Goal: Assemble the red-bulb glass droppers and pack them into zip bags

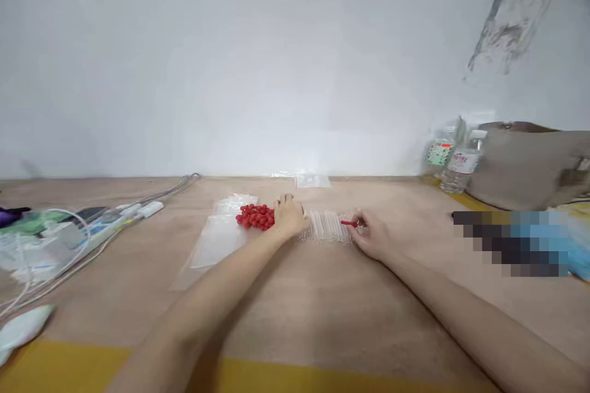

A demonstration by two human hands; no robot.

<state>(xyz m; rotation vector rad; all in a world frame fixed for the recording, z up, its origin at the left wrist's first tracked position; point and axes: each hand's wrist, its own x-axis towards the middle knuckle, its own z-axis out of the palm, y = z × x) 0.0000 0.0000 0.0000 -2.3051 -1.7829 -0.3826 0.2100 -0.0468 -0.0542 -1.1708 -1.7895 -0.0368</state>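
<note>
My left hand [289,216] rests between a pile of small red rounded pieces [255,217] and a row of thin clear sticks [326,225]. Its fingers curl down and look closed; their tips are hidden, so what they hold, if anything, does not show. My right hand [372,233] is at the right end of the sticks. Thumb and fingers there pinch a small red piece with a narrow tail [349,223], which points left over the sticks. Flat clear plastic bags [216,244] lie to the left of the red pile, partly under it.
A power strip [138,214] with cables and chargers runs along the left. Another small clear bag [313,181] lies by the wall. Two plastic bottles [462,163] and a grey-brown bag [525,166] stand at the back right. A white object [23,328] sits front left.
</note>
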